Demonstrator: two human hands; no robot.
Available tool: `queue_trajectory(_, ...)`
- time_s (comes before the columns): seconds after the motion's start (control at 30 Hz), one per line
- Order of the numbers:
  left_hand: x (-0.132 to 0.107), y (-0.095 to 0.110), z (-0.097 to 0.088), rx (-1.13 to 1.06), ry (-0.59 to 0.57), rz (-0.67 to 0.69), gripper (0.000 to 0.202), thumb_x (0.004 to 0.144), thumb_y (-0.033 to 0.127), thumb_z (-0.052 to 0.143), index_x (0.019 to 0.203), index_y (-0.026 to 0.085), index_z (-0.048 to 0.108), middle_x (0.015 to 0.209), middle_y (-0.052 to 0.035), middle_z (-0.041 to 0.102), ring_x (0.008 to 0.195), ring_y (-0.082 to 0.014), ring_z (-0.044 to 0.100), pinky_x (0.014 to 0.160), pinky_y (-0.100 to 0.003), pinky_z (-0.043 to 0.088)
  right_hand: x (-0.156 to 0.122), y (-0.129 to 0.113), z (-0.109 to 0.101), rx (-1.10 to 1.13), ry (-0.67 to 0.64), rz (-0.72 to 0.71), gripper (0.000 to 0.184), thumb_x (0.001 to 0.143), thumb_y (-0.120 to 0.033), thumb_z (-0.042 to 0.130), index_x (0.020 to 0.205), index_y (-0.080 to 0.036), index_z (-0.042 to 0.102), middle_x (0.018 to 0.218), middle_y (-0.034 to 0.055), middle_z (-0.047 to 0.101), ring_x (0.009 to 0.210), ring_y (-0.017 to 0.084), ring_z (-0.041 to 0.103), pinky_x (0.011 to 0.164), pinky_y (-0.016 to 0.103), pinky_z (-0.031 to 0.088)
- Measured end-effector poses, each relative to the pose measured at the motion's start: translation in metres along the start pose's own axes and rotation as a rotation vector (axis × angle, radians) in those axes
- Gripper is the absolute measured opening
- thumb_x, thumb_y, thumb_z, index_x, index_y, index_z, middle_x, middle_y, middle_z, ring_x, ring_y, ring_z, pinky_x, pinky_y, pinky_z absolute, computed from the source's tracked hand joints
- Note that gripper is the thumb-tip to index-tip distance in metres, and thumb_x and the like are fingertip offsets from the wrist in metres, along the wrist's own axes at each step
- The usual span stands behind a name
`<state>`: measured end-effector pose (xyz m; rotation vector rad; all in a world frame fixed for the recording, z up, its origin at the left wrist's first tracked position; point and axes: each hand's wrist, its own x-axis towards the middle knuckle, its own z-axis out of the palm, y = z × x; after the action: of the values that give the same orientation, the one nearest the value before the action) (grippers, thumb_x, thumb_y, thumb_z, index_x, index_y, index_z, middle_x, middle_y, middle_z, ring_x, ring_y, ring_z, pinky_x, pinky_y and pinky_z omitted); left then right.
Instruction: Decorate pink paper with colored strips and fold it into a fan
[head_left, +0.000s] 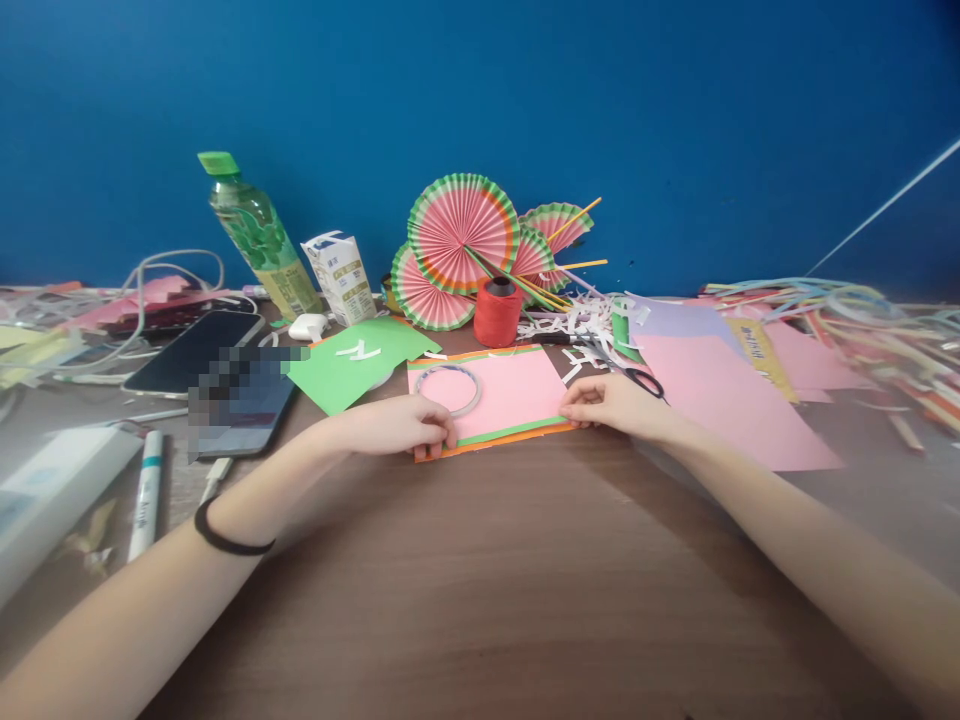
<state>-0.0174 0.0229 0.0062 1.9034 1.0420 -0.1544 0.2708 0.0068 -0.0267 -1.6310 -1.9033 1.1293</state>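
Observation:
A pink sheet of paper [517,385] with green and orange bands along its long edges lies flat on the table. My left hand [409,424] has its fingers curled over the paper's near left corner. At the near right corner, my right hand [611,402] pinches the edge between thumb and fingers. On the paper's left part rests a roll of tape [474,393], seen as a thin ring and touching or close to my left fingers. Dark-handled scissors [643,381] lie just behind my right hand, partly hidden.
Behind the paper stand a red thread spool [497,312] and pleated paper fans [463,222]. Green paper [352,362], phones [244,400], a bottle [259,240] and a drink carton [341,277] are left; a marker [146,495] lies nearer. Pink paper [727,400] is right.

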Motion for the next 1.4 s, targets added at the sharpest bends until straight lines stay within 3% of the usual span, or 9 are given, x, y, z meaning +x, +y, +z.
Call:
queue_trajectory(0.2, -0.003, 0.003, 0.001, -0.027, -0.011, -0.009, 0.019, 0.071, 0.018, 0.041, 0.083, 0.015, 0.055, 0.078, -0.0012, 0.057, 0.067, -0.0105, 0.053, 0.062, -0.021, 0.043, 0.000, -0.001, 0.000, 0.000, -0.005, 0.010, 0.019, 0.068, -0.034, 0.061, 0.073, -0.015, 0.061, 0.065, 0.0018, 0.064, 0.058, 0.009, 0.055, 0.053, 0.019, 0.042)
queue_trajectory(0.53, -0.007, 0.008, 0.004, 0.050, 0.046, -0.063, 0.027, 0.069, 0.019, 0.038, 0.090, 0.016, 0.055, 0.079, -0.0019, 0.059, 0.068, -0.0133, 0.054, 0.063, -0.024, 0.043, -0.001, -0.002, 0.000, -0.015, -0.009, 0.011, 0.020, 0.069, -0.035, 0.061, 0.074, -0.016, 0.061, 0.065, 0.0015, 0.064, 0.058, 0.009, 0.056, 0.053, 0.019, 0.041)
queue_trajectory(0.6, -0.008, 0.010, 0.007, 0.118, 0.123, -0.051, 0.026, 0.072, 0.021, 0.038, 0.089, 0.018, 0.057, 0.079, -0.0018, 0.061, 0.069, -0.0143, 0.056, 0.063, -0.025, 0.043, -0.001, -0.002, 0.000, -0.016, -0.007, 0.012, 0.020, 0.069, -0.035, 0.061, 0.074, -0.016, 0.061, 0.065, 0.0016, 0.064, 0.058, 0.010, 0.056, 0.053, 0.020, 0.041)
queue_trajectory(0.67, -0.008, 0.015, 0.013, 0.196, 0.278, -0.002, 0.028, 0.076, 0.022, 0.036, 0.090, 0.019, 0.060, 0.085, -0.0020, 0.063, 0.074, -0.0158, 0.058, 0.066, -0.027, 0.045, -0.001, -0.002, 0.000, -0.013, -0.007, 0.009, 0.020, 0.068, -0.035, 0.061, 0.073, -0.016, 0.061, 0.065, 0.0015, 0.064, 0.058, 0.010, 0.056, 0.053, 0.020, 0.042)
queue_trajectory(0.73, -0.005, 0.019, 0.024, 0.244, 0.461, 0.105, 0.033, 0.081, 0.020, 0.030, 0.098, 0.019, 0.059, 0.099, -0.0031, 0.063, 0.090, -0.0172, 0.057, 0.078, -0.029, 0.046, -0.001, -0.002, 0.000, -0.011, -0.006, 0.007, 0.020, 0.068, -0.035, 0.061, 0.073, -0.016, 0.061, 0.065, 0.0014, 0.064, 0.057, 0.010, 0.056, 0.053, 0.020, 0.042)
queue_trajectory(0.8, 0.001, 0.019, 0.037, 0.336, 0.535, 0.247, 0.040, 0.082, 0.015, 0.029, 0.113, 0.017, 0.053, 0.119, -0.0051, 0.056, 0.111, -0.0179, 0.049, 0.095, -0.032, 0.038, -0.001, -0.002, 0.000, -0.010, -0.003, 0.003, 0.020, 0.068, -0.035, 0.061, 0.073, -0.016, 0.061, 0.064, 0.0013, 0.063, 0.056, 0.010, 0.055, 0.052, 0.020, 0.041)
queue_trajectory(0.93, 0.014, 0.006, 0.054, 0.550, 0.454, 0.402, 0.049, 0.085, 0.016, 0.027, 0.133, 0.010, 0.033, 0.140, -0.0102, 0.035, 0.130, -0.0178, 0.028, 0.108, -0.034, 0.022, -0.001, -0.004, 0.000, -0.011, 0.005, -0.004, 0.019, 0.068, -0.034, 0.060, 0.072, -0.016, 0.061, 0.063, 0.0010, 0.063, 0.055, 0.010, 0.055, 0.051, 0.020, 0.041)
queue_trajectory(1.1, 0.016, -0.004, 0.052, 0.679, 0.297, 0.454, 0.056, 0.091, 0.030, 0.025, 0.141, 0.013, 0.009, 0.148, -0.0063, 0.010, 0.136, -0.0198, 0.003, 0.111, -0.041, 0.006, -0.002, -0.004, 0.000, -0.016, 0.002, 0.009, 0.017, 0.068, -0.032, 0.060, 0.072, -0.016, 0.061, 0.062, 0.0004, 0.063, 0.055, 0.009, 0.055, 0.053, 0.020, 0.042)
queue_trajectory(1.4, 0.012, -0.003, 0.048, 0.731, 0.273, 0.450, 0.059, 0.090, 0.040, 0.025, 0.142, 0.021, 0.004, 0.148, -0.0041, 0.009, 0.136, -0.0244, 0.003, 0.109, -0.045, 0.001, -0.002, -0.004, -0.001, -0.015, -0.005, -0.001, 0.019, 0.067, -0.035, 0.062, 0.072, -0.016, 0.062, 0.063, 0.0010, 0.064, 0.056, 0.011, 0.056, 0.055, 0.022, 0.044)
